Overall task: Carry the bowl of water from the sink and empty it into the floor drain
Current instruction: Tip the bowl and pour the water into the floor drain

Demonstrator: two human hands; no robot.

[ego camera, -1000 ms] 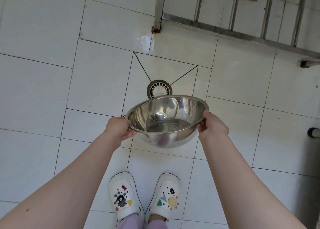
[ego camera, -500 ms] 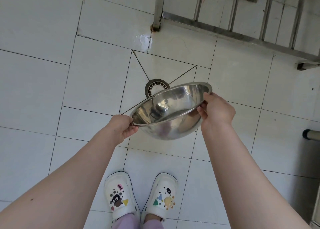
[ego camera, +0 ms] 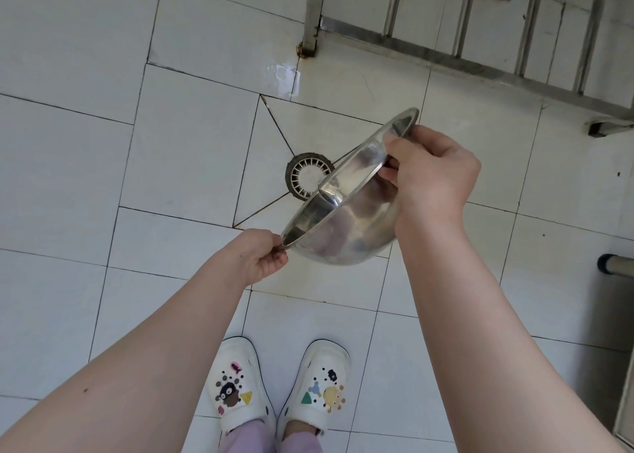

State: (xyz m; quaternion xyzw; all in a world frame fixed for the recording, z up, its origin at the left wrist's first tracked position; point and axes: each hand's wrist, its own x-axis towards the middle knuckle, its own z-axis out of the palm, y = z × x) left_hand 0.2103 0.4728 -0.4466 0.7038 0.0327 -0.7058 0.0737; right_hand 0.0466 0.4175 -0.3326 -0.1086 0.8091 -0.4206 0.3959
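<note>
A shiny steel bowl (ego camera: 346,226) is held in the air, tipped steeply so its mouth faces away from me and to the left, toward the floor. My left hand (ego camera: 260,257) pinches the low near-left rim. My right hand (ego camera: 429,174) grips the raised far-right rim. A stream of water (ego camera: 327,186) runs over the lower rim. The round floor drain (ego camera: 307,176) with its white slotted cover lies just beyond and below the bowl, partly hidden by it.
White floor tiles (ego camera: 178,150) slope toward the drain. A steel rack frame (ego camera: 480,57) with a rusty leg foot (ego camera: 307,49) stands at the back. My feet in white clogs (ego camera: 281,397) are below the bowl. A pipe end (ego camera: 614,263) juts in at right.
The bowl has gone from level to steeply tipped. My right hand rose with its rim while my left hand dropped, and the water moved to the low edge and spills out.
</note>
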